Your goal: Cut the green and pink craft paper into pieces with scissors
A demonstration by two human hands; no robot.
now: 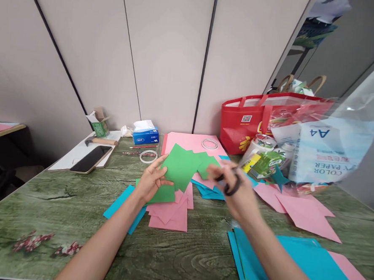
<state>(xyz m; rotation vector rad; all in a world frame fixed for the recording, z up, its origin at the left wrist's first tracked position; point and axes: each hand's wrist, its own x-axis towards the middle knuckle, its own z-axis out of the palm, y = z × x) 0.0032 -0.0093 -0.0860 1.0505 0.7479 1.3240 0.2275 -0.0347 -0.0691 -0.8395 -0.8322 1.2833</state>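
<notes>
My left hand (151, 180) pinches the edge of a green paper sheet (182, 167) and holds it up above the table. My right hand (234, 189), blurred by motion, grips black-handled scissors (231, 184) at the green sheet's right edge. Under the hands lie pink paper pieces (169, 215), blue sheets (121, 201) and another green piece (163, 194) on the green wood-grain tabletop (75, 209).
A red bag (241, 122) and a plastic pack of colour paper (326, 148) stand at the back right. A tissue box (146, 135), tape rolls (148, 156), a phone (91, 158) and a hammer (98, 141) lie at the back left. Blue and pink sheets (309, 265) cover the front right.
</notes>
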